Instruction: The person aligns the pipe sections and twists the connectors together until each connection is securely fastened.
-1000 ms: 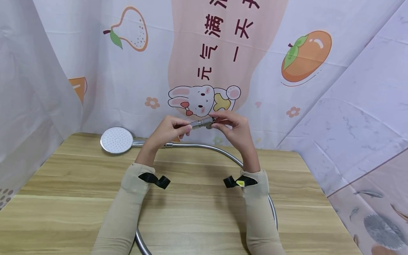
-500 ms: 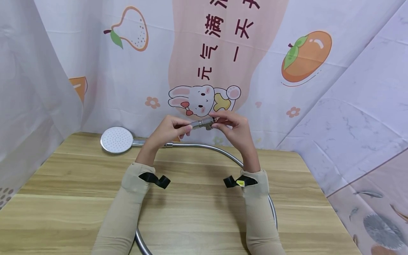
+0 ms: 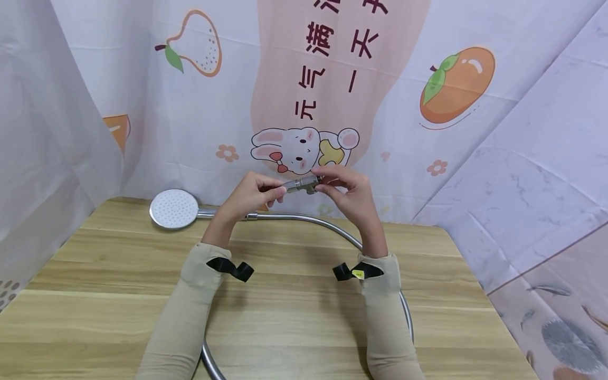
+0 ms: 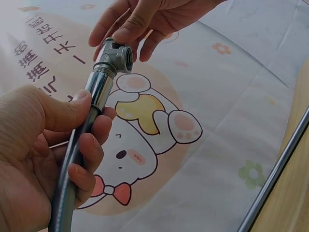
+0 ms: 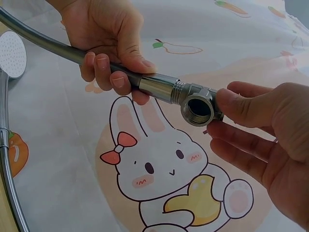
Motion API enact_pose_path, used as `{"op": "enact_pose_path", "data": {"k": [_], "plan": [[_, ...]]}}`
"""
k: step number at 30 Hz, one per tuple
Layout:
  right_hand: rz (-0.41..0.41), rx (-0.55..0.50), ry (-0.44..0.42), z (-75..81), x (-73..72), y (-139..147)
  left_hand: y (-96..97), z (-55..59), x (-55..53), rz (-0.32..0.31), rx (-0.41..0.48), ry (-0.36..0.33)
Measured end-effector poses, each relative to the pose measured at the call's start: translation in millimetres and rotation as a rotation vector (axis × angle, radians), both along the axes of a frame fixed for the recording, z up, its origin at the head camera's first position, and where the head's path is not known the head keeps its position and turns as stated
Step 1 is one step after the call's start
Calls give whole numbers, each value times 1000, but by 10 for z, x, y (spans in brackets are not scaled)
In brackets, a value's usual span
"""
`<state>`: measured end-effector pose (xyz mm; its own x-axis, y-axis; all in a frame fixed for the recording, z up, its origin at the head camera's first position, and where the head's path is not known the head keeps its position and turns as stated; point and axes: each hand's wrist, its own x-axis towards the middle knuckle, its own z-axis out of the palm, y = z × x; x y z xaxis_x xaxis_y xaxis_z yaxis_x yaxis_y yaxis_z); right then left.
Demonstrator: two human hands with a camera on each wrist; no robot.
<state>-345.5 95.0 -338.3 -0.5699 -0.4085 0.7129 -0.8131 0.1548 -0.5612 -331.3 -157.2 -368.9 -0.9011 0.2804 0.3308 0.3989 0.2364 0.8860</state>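
Where fingers (image 5: 241, 136) pinch it, the threaded tee (image 5: 199, 94) seems metallic.

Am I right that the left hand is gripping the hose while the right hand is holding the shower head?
Not quite: the right hand holds the metal fitting, as the right wrist view shows, not the shower head. The left hand is indeed gripping the hose.
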Motion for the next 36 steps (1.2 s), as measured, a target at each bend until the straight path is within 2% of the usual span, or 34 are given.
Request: {"op": "enact_pose_path", "data": {"k": [8, 25, 36], "plan": [[21, 0, 5, -6, -4, -3, 4, 1, -1, 0, 2, 3], [-4, -9, -16, -4, 4, -3, 10, 6, 10, 2, -6, 10], [58, -15, -26, -2, -9, 10, 4, 0, 3, 5, -2, 6]]}}
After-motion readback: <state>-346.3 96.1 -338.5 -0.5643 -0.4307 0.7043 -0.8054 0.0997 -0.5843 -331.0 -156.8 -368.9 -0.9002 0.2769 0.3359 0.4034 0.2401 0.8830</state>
